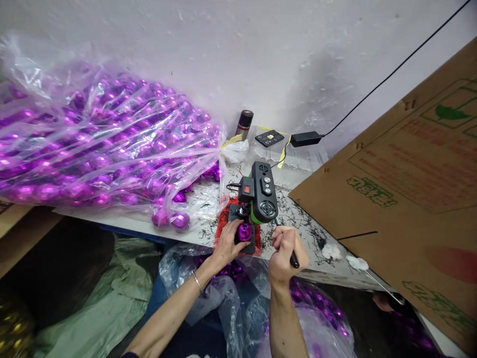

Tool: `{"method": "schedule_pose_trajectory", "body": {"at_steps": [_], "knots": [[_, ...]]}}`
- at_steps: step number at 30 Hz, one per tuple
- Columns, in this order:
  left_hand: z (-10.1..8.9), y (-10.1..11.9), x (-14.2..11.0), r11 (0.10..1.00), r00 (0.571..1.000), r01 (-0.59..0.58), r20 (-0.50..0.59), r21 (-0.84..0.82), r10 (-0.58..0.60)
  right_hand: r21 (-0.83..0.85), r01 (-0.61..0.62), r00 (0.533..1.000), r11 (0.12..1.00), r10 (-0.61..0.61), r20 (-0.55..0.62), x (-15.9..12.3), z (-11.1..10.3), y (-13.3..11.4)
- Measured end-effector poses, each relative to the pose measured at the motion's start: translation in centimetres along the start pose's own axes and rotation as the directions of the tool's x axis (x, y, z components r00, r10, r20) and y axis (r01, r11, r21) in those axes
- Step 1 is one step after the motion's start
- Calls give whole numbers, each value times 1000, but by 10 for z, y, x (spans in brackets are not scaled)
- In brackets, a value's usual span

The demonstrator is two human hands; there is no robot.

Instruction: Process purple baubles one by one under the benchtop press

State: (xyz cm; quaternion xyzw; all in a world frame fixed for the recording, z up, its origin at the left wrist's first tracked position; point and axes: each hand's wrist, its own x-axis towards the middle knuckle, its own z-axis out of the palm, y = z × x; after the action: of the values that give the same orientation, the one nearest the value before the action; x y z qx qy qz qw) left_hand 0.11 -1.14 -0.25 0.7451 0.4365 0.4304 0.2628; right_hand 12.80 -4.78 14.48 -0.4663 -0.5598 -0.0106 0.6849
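Head view: at the near left edge, gold shiny balls (14, 325) can be seen, blurred. Across the left side, a large clear bag (26, 74), packed with shiny purple balls, is laid on the white table (136, 217), with its tied neck turned right. Nearer, below the table edge, a pale green cloth (100, 293) is seen crumpled.

Toward the middle, a bracelet (197, 282) is worn on the wrist of the left hand (224, 244), by whose thumb and fingers a single purple ball (245, 232) is pinched from the sides. This ball is held at a black plate (234, 211), just beside the near end of a black and green machine (265, 191). Beneath the plate a red mat (220, 221) is laid. Below, another clear bag (227, 298) is draped over the lap.

Farther back, a dark can (244, 124) is stood near the wall. To the right of the ball, a black handle (294, 259) is gripped in the closed fist of the right hand (287, 252). Beyond it, a black adapter (306, 138) is placed. At far right, a cardboard box (372, 199) is tilted.
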Motion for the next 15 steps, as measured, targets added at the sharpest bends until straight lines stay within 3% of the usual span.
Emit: {"method": "schedule_pose_trajectory", "body": {"at_steps": [4,7,10,12,15], "knots": [[-19,-2,-45,989,988,-140,75,39,137,3,24,999,1000,-24,32,0,-3,-4],[-46,-5,-41,988,986,-154,72,16,152,-7,54,998,999,-53,39,-14,-4,4],[-74,-13,25,993,989,115,-103,39,-110,-7,56,998,998,-56,14,-24,-3,11],[-89,-22,89,949,929,312,-225,56,-292,-13,59,998,998,-59,10,-27,-2,12],[-104,-35,170,863,847,493,-286,107,-449,-29,60,998,998,-60,14,-27,-1,11]]}}
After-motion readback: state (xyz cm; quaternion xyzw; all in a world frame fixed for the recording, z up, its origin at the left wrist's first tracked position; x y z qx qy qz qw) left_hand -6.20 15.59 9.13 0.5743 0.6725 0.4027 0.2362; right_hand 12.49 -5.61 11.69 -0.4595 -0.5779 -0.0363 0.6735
